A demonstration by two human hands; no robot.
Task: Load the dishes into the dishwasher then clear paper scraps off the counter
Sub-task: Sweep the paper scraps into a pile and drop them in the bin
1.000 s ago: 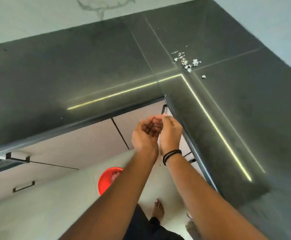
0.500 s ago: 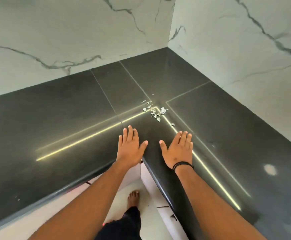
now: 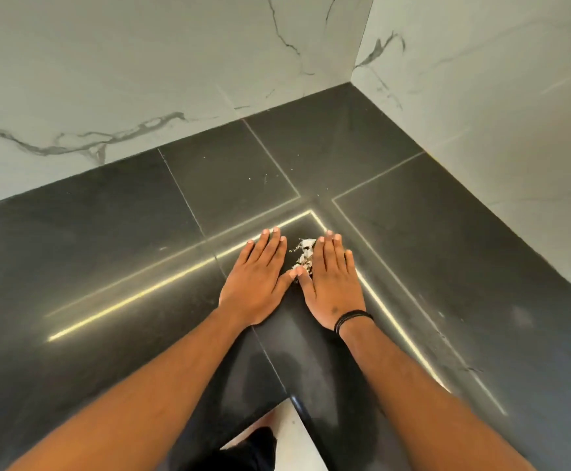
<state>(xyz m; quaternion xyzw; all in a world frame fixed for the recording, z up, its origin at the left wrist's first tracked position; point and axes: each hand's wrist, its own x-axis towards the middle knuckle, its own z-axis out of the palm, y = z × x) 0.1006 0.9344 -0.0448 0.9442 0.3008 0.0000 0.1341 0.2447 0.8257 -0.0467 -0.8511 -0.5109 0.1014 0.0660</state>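
Observation:
A small heap of white paper scraps (image 3: 302, 253) lies on the dark L-shaped counter (image 3: 107, 239), near its inner corner. My left hand (image 3: 257, 283) lies flat on the counter just left of the heap, fingers straight. My right hand (image 3: 333, 283), with a black band at the wrist, lies flat just right of it. The two thumbs meet at the near side of the scraps, so the heap sits enclosed between both hands. No dishes or dishwasher are in view.
Marble-patterned walls (image 3: 141, 79) rise behind and to the right of the counter. A few tiny specks (image 3: 250, 179) lie farther back on the counter. The counter's front inner edge (image 3: 297, 407) drops to the pale floor below.
Both hands came up from below the counter edge, were laid flat near the edge, then slid forward and together around the scraps, which are now bunched into a tighter heap.

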